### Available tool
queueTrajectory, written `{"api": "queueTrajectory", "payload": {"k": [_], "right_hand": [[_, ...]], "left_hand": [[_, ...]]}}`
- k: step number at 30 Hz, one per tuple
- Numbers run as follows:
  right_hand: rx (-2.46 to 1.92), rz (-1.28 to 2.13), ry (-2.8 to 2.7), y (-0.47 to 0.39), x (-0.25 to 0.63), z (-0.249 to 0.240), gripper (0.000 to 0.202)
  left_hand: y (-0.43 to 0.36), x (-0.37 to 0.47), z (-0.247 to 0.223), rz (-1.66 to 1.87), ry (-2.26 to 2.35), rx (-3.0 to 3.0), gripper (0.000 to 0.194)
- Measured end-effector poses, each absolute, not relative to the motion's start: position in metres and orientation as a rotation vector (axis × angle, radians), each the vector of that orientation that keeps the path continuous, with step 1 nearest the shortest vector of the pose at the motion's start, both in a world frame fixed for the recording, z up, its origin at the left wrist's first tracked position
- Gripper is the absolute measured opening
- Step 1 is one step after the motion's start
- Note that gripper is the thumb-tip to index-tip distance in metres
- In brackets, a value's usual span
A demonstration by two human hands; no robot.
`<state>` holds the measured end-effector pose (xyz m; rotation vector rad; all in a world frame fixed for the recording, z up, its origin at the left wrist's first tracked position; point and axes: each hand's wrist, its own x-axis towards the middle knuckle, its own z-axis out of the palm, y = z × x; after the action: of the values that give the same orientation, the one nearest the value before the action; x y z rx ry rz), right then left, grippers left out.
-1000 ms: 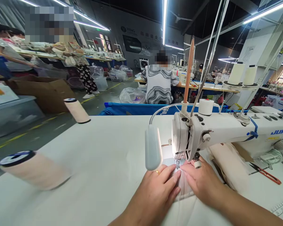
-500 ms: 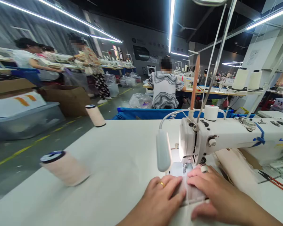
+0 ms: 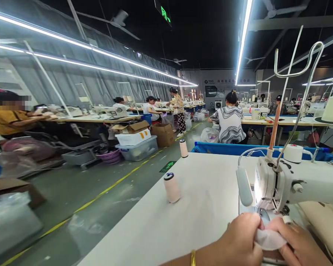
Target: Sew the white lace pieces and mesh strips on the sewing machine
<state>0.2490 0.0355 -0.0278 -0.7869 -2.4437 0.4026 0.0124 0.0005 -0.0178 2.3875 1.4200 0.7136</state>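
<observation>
A piece of thin white fabric (image 3: 270,239) is pinched between my two hands, just in front of the needle area of a white sewing machine (image 3: 269,184). My left hand (image 3: 242,236) has its fingers closed on the fabric's left side. On the right side, my right hand (image 3: 299,238) grips the same fabric with thumb and fingers. The machine's small lamp (image 3: 244,186) hangs left of its head and light falls near the needle. Part of the fabric is hidden by my fingers.
Two pale pink thread cones (image 3: 172,188) stand on the white tabletop (image 3: 144,232), near its left edge. Beige cloth (image 3: 322,221) lies under the machine arm. Blue fabric (image 3: 219,148) borders the table's far side. A person (image 3: 231,122) sits beyond; boxes stand left.
The view has swung left, so the machine appears farther right. My hands, earlier flat on the fabric with fingers spread, are now closed on it and lift it up.
</observation>
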Motion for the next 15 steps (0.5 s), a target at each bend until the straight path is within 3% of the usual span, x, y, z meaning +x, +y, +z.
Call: {"api": "queueTrajectory", "payload": {"k": [5, 12, 15], "right_hand": [[-0.841, 0.185, -2.173, 0.038, 0.237, -0.027, 0.025], [-1.025, 0.410, -2.071, 0.035, 0.222, -0.009, 0.018], [-1.086, 0.452, -2.060, 0.035, 0.222, -0.007, 0.014]], "left_hand": [[0.010, 0.008, -0.010, 0.759, 1.353, 2.311, 0.018], [0.027, 0.006, 0.007, 0.755, 1.258, 2.095, 0.011], [0.029, 0.005, 0.009, 0.713, 1.269, 2.027, 0.016]]}}
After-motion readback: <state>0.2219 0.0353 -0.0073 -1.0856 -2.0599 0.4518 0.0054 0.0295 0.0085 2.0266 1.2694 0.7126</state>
